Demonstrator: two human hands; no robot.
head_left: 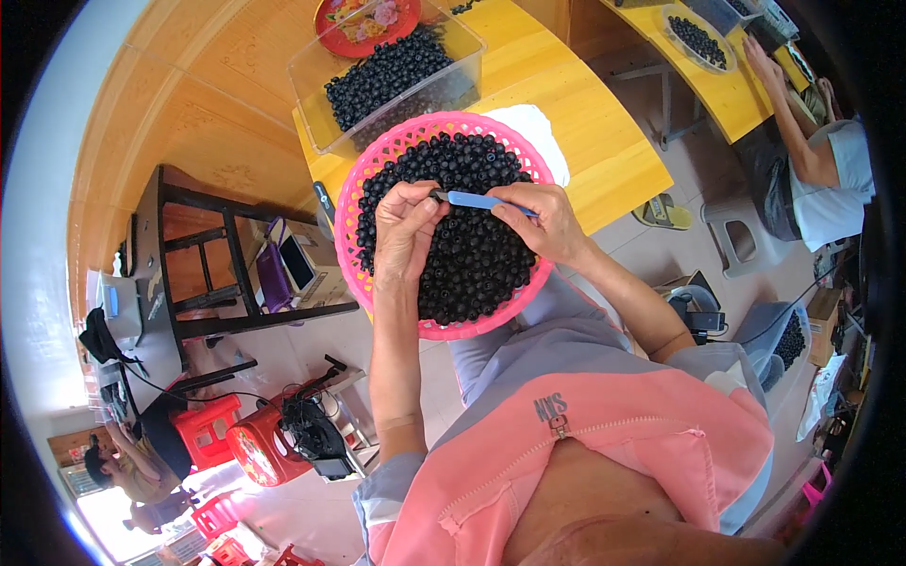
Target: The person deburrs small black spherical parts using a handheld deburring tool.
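Note:
A pink lattice-rimmed plastic basket (pixel 351 259) full of small round black beads (pixel 477 274) sits before me. Over its middle, my left hand (pixel 406 226) pinches one black bead (pixel 436 195) between thumb and fingers. My right hand (pixel 547 219) is closed round the blue handle of a small knife (pixel 477 200). The knife's short metal tip meets the bead at my left fingertips. What the tip does to the bead is too small to make out.
Behind the basket, a clear tub (pixel 469 71) of beads and a red floral tray (pixel 354 42) stand on the yellow table (pixel 604 156). A white cloth (pixel 533 132) lies beside the basket. Another person (pixel 821 170) works at the right table; red stools (pixel 264 448) stand left.

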